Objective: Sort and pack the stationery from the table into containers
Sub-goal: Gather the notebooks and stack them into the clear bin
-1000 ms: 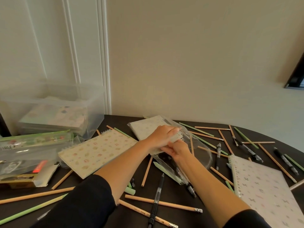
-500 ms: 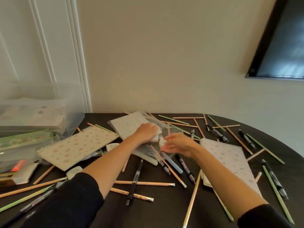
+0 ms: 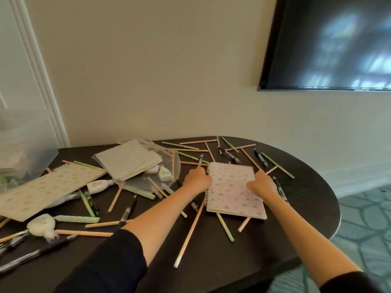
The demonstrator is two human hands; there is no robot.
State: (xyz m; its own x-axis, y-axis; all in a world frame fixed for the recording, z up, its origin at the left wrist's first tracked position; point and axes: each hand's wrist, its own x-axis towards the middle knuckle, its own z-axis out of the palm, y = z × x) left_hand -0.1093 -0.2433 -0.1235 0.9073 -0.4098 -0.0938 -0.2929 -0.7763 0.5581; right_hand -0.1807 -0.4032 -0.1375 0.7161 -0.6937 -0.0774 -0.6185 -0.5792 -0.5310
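A pink spiral notebook [image 3: 232, 187] with a dotted cover lies on the dark table [image 3: 211, 261], right of centre. My left hand [image 3: 196, 179] grips its spiral edge on the left. My right hand [image 3: 261, 183] grips its right edge. To the left a clear zip pouch [image 3: 169, 166] holding pens and correction tapes lies under a grey notebook [image 3: 129, 159]. A cream notebook [image 3: 46, 189] lies further left. Several pencils and pens are scattered all over the table.
A clear plastic bin [image 3: 23, 149] stands at the far left edge. A white glue bottle [image 3: 98, 185] and a wrapped white eraser [image 3: 41, 225] lie near the cream notebook. A dark screen [image 3: 330, 43] hangs on the wall. The table's rounded right edge drops to patterned carpet [image 3: 364, 218].
Both hands left the clear pouch and moved right onto the pink notebook, one at each side. The view swung to the right.
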